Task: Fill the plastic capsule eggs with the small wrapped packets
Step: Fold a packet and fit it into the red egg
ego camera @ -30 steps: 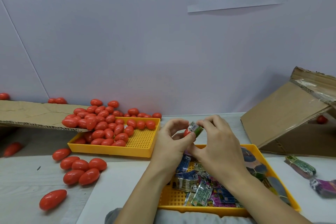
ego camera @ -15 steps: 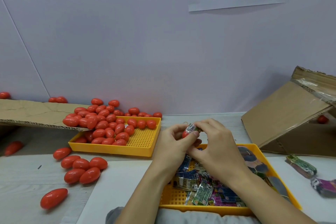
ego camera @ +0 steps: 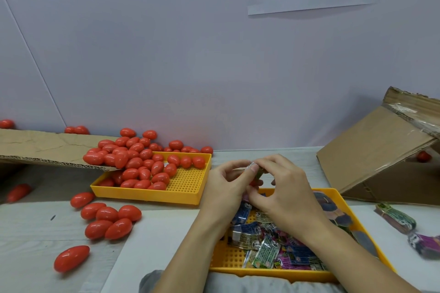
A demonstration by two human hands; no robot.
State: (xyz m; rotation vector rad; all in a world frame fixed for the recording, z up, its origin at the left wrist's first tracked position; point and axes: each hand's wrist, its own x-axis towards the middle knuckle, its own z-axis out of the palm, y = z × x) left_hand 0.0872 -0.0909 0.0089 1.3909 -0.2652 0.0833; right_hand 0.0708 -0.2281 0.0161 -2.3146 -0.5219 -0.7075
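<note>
Two hands meet above the far edge of the near tray (ego camera: 273, 271), and between them sits a packet (ego camera: 254, 167), pinched at its crimped top by the left hand's (ego camera: 226, 188) thumb and fingertips. The right hand (ego camera: 284, 194) curls in from the other side, its fingers closed round the same packet and a red egg (ego camera: 254, 182), of which only a sliver shows below the packet; how far the packet has gone into the egg cannot be told. Both grips are clamped, left on the packet, right on the egg and packet together.

Under the hands the near tray holds a heap of packets (ego camera: 266, 242) in blue, green and purple wrappers, with dark printed pieces along its right side. Left of the hands a second yellow tray (ego camera: 185, 188) holds a pile of eggs (ego camera: 140, 164), spilling from a cardboard flap (ego camera: 47, 147) that overhangs its left corner. More eggs lie loose on the table (ego camera: 28, 235): a cluster (ego camera: 107, 219) just in front of that tray and a single one (ego camera: 71, 258) nearer the viewer. At far right a cardboard box (ego camera: 381, 150) leans tilted, and two packet bundles (ego camera: 396, 217) lie on the table beside the near tray.
</note>
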